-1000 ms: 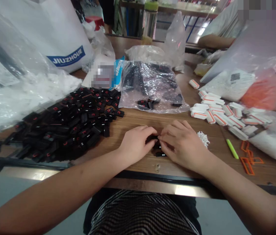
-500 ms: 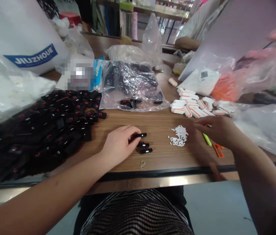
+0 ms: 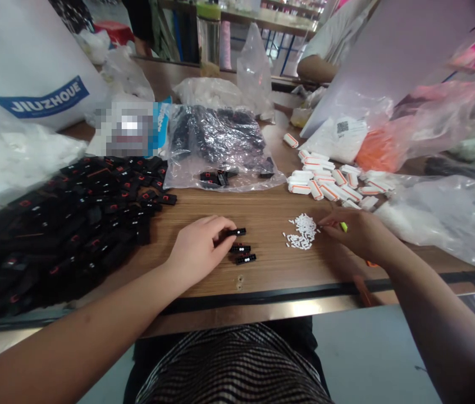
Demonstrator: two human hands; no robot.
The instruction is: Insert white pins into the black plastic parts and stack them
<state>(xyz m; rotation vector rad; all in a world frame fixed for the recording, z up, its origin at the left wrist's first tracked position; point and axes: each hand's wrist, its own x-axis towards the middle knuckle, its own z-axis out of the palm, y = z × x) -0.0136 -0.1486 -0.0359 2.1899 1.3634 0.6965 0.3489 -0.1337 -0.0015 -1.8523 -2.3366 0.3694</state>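
My left hand [image 3: 199, 247] is closed around one end of a small black plastic piece [image 3: 240, 231] with white dots on its side. Two similar black pieces, an upper one [image 3: 241, 248] and a lower one [image 3: 246, 258], lie just below it on the table. My right hand [image 3: 357, 233] has its fingertips pinched together at the right edge of a pile of tiny white pegs [image 3: 305, 227]; whatever lies between those fingertips is too small to make out. Partly behind that hand shows a yellow-green stick [image 3: 343, 226]. Under its wrist an orange plastic piece [image 3: 371, 264] is mostly covered.
A large heap of black parts [image 3: 94, 219] spreads over the left. Ahead lies a clear bag of black parts [image 3: 220, 140]. White pieces with orange stripes [image 3: 325, 179] are piled behind my right hand, near plastic bags [image 3: 435, 213]. Another person's arm [image 3: 315, 68] rests across the table.
My right hand has moved left and a little down to the peg pile, now covering more of the orange piece. My left hand keeps its hold on the black piece. The view has shifted slightly.
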